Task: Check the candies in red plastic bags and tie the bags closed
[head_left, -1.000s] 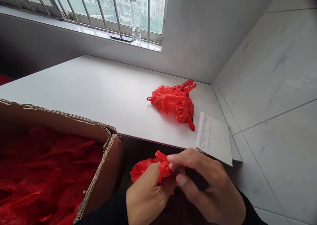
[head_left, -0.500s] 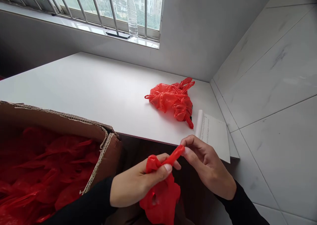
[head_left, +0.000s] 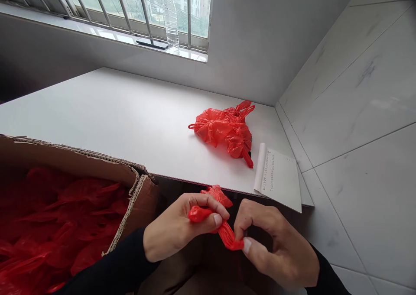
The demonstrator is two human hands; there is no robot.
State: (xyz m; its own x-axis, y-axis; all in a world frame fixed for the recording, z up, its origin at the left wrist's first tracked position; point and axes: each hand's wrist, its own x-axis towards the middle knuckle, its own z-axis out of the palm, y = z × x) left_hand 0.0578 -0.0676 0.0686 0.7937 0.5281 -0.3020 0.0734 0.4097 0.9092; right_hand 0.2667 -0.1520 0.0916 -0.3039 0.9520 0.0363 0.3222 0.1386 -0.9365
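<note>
Left hand grips twisted red plastic bag; right hand pinches its end. Crumpled bag bundle and notepad on bench, notepad overhanging edge.

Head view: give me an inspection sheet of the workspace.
Surface: white table.
Job's things: red bag, held; more bags in an open box; red bundle on the table.
Clutter: notepad overhanging the table's front edge.
Hands: left hand grips the red bag's bunched part; right hand pinches one end.
Cables: nothing seen indoors.
Surroundings: barred window; bottle and dark flat object on the sill; tiled wall at right.
</note>
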